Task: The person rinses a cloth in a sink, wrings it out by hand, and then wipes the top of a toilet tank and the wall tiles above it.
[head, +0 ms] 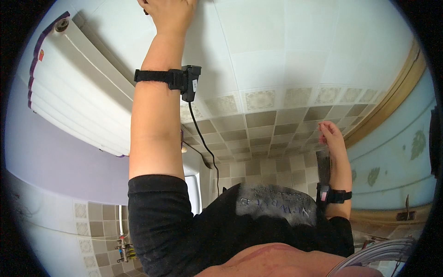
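Observation:
My left hand [169, 12] is raised against the pale tiled wall [256, 27], partly cut off by the top edge; its fingertips are out of view, so its grip is hidden. A black strap [152, 75] with a small black device [190, 83] circles the left forearm, and a black cable [204, 142] runs down from it. My right hand [328, 133] is lower at the right, its fingers bent, before the checkered tiles. Whether it holds anything is unclear. Another black device [323, 195] is strapped to that forearm, with a blurred dark strip [323, 166] beside it.
A long white ribbed thing with purple trim [83, 83] juts out left of the left arm. At right stands a pale blue door panel [391, 152] with leaf patterns and a wooden frame [380, 97]. Pipe valves [123, 249] show at lower left.

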Demonstrator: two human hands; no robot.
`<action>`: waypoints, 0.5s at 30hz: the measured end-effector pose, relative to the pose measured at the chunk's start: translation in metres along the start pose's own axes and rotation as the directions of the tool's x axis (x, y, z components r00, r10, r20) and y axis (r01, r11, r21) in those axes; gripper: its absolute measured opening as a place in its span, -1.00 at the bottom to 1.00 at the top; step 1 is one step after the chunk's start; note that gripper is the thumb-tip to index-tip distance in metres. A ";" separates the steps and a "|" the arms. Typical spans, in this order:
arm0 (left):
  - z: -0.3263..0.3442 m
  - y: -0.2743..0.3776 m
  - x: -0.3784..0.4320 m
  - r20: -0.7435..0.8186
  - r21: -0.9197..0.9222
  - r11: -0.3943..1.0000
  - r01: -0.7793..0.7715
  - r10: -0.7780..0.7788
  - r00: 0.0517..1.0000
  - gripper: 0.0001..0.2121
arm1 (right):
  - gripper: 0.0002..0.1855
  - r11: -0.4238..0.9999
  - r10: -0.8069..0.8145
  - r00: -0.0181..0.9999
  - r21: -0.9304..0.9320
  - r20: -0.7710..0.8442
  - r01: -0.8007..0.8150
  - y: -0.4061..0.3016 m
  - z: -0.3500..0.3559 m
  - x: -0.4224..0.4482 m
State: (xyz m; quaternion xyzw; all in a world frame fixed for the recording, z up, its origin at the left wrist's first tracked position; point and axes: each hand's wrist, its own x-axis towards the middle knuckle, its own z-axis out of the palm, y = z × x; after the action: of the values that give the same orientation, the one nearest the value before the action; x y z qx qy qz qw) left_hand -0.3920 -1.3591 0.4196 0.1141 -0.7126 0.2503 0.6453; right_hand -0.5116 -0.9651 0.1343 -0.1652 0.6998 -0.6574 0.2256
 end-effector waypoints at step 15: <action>-0.014 0.033 -0.047 0.190 0.111 0.987 0.114 -0.134 0.972 -0.40 | -0.77 1.000 -0.006 0.991 -0.014 0.132 0.008 -0.007 -0.046 0.030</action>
State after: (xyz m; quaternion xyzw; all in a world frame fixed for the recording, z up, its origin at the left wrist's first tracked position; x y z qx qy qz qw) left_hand -0.3895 -1.3316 0.3675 0.2148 -0.7512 0.2320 0.5795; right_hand -0.5615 -0.9427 0.1403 -0.2122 0.6877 -0.6405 0.2678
